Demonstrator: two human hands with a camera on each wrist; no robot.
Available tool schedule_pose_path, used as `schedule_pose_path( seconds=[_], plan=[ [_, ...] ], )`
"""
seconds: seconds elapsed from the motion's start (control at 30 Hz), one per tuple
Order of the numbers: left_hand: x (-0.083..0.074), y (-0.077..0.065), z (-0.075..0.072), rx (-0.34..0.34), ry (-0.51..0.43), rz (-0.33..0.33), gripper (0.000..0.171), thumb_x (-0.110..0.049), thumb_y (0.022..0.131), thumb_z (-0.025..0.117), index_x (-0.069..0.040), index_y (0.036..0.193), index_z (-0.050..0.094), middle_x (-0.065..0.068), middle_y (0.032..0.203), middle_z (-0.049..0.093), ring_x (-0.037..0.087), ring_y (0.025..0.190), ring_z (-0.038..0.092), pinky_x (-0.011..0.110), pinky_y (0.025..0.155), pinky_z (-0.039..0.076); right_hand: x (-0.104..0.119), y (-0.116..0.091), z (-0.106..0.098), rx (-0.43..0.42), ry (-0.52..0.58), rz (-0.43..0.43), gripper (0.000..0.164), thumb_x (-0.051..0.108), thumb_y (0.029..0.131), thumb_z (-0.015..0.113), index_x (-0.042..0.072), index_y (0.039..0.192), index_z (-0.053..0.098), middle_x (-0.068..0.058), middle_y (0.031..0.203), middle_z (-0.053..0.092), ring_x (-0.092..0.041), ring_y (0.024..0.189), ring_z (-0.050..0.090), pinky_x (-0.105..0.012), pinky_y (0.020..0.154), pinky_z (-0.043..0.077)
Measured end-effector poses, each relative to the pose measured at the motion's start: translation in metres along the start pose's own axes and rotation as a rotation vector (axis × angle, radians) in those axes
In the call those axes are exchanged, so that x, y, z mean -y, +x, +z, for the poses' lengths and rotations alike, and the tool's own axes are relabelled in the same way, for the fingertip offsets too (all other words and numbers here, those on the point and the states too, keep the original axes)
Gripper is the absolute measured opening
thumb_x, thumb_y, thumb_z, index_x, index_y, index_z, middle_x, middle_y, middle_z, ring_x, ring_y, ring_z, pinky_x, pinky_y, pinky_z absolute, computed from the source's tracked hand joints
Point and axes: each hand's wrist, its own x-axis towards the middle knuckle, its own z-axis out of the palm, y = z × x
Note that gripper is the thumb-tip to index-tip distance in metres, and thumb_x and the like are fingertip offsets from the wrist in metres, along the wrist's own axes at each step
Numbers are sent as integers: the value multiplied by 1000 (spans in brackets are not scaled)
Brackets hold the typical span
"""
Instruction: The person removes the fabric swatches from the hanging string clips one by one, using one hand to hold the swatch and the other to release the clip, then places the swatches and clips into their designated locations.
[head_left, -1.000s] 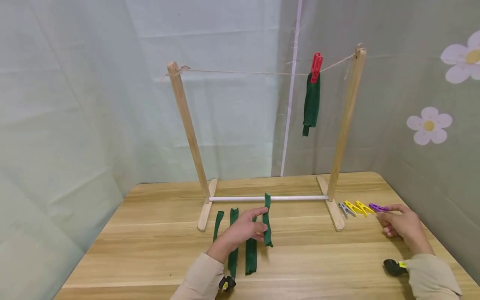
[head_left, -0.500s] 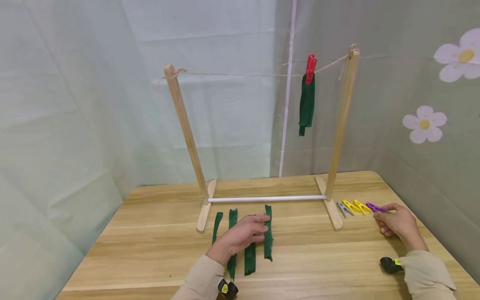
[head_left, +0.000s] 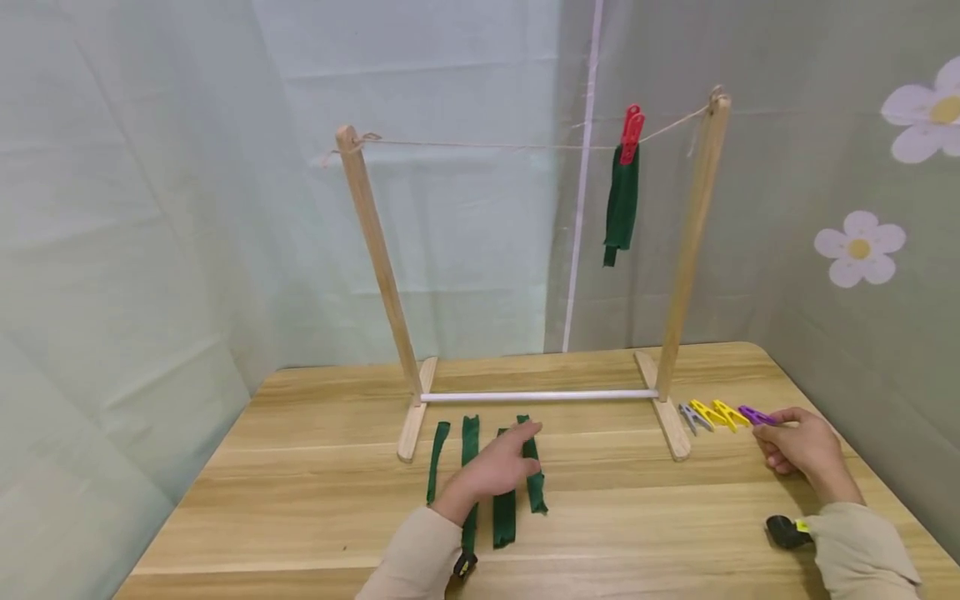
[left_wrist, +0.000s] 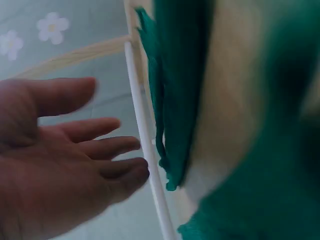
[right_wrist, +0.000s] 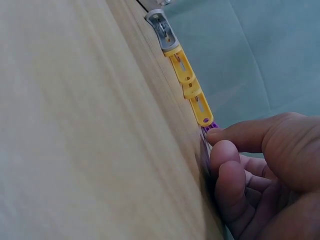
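Observation:
My left hand (head_left: 497,465) hovers over the green cloth strips with fingers extended and holds nothing, its palm bare in the left wrist view. Under its fingertips lies the rightmost strip (head_left: 536,492), slightly slanted. A wider strip (head_left: 505,523) is partly covered by the hand, and two narrower ones lie further left. At the table's right side my right hand (head_left: 804,447) pinches the end of a purple clothespin (head_left: 753,414) between thumb and fingers. Beside it, two yellow clothespins (head_left: 727,414) and a grey clothespin (head_left: 694,419) lie in a row.
A wooden stand with a left post (head_left: 382,258), a right post (head_left: 693,250) and a white bottom rod (head_left: 536,397) spans the table's back. Along its top runs a string (head_left: 480,145), where a red clothespin (head_left: 632,135) holds a folded green cloth (head_left: 622,204).
My left hand has let go of the rightmost strip, which came down onto the table and now lies slanted; the fingers have spread. My right hand has stayed at the purple clothespin.

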Motion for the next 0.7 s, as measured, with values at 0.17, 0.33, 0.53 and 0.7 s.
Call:
schedule_pose_path(
  seconds=[0.17, 0.33, 0.53, 0.7],
  plan=[
    [-4, 10, 4, 37, 554, -18, 58, -11, 98, 62, -1, 152, 42, 21, 159, 33, 37, 149, 23, 53, 116, 25, 2, 0, 0, 3, -15, 5, 40, 10, 93, 66, -14, 118, 45, -5, 66, 60, -18, 53, 61, -34, 49, 55],
    [-9, 13, 8, 101, 723, -55, 69, -22, 96, 71, -6, 155, 39, 18, 159, 33, 33, 147, 30, 45, 115, 30, 6, -1, 0, 7, -68, -1, 42, 13, 93, 67, -13, 118, 46, -5, 66, 58, -18, 54, 60, -33, 50, 54],
    [-13, 10, 11, 145, 697, -56, 74, -22, 93, 74, -10, 157, 38, 14, 162, 30, 27, 146, 32, 38, 114, 32, 8, -1, -2, 30, -134, -4, 48, 18, 93, 68, -13, 121, 45, -4, 68, 57, -18, 55, 60, -33, 51, 55],
    [-13, 7, 12, 158, 759, -58, 74, -26, 93, 74, -10, 156, 38, 10, 161, 33, 26, 149, 25, 44, 118, 23, 8, 0, -2, 72, -133, -30, 55, 20, 93, 69, -16, 124, 43, -4, 68, 57, -19, 56, 61, -34, 52, 55]
  ],
)
